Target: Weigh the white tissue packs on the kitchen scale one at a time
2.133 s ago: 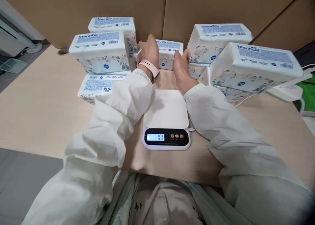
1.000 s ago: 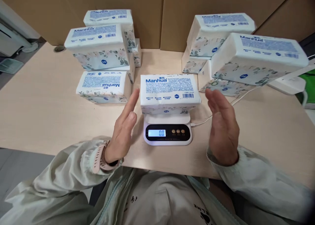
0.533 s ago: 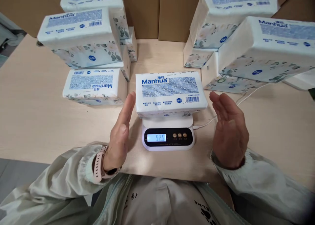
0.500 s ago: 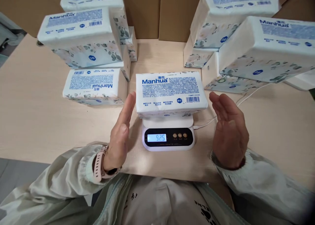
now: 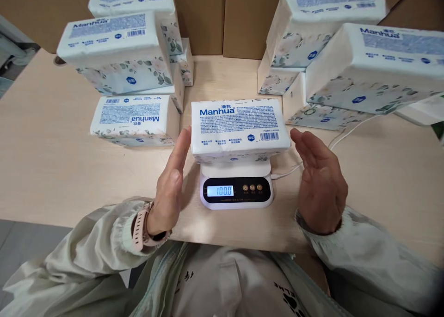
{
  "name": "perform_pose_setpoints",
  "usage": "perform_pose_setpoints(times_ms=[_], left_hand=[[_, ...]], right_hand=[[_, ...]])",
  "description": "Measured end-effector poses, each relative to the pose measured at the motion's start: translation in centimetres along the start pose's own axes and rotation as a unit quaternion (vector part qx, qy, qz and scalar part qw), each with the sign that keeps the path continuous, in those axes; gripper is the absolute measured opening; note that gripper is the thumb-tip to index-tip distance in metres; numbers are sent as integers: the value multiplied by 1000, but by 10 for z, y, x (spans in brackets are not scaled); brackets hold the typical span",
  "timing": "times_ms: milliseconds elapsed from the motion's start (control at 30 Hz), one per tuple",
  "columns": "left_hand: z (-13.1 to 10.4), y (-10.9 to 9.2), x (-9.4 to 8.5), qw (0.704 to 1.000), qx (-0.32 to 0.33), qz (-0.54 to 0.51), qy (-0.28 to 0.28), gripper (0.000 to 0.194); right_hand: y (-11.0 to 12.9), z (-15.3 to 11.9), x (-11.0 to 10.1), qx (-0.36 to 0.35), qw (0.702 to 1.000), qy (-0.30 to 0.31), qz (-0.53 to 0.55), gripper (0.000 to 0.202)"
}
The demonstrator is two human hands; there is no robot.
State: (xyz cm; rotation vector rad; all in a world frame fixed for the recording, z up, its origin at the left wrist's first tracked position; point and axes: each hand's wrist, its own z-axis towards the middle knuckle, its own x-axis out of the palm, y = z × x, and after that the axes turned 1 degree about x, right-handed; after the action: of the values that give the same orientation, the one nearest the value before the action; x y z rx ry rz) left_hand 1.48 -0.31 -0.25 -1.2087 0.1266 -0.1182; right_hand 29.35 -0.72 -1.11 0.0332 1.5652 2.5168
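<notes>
The white Manhua pack sits on the scale, near the middle of the desk's front edge, with its long axis running left to right, roughly parallel to that edge, and your hands at its two short ends. Your left hand has its fingertips just beside the left end, whether touching you can't quite tell, while your right hand is also near but slightly apart. Both hold nothing, fingers straight and close together, pointing toward the far edge, palms facing inward.
</notes>
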Motion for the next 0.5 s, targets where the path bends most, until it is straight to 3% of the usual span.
perform_pose_setpoints(times_ms=[500], left_hand=[[0, -1, 1, 1000, -13, 3, -6, 65]], right_hand=[[-6, -1, 0, -5, 1000, -5, -17, 48]])
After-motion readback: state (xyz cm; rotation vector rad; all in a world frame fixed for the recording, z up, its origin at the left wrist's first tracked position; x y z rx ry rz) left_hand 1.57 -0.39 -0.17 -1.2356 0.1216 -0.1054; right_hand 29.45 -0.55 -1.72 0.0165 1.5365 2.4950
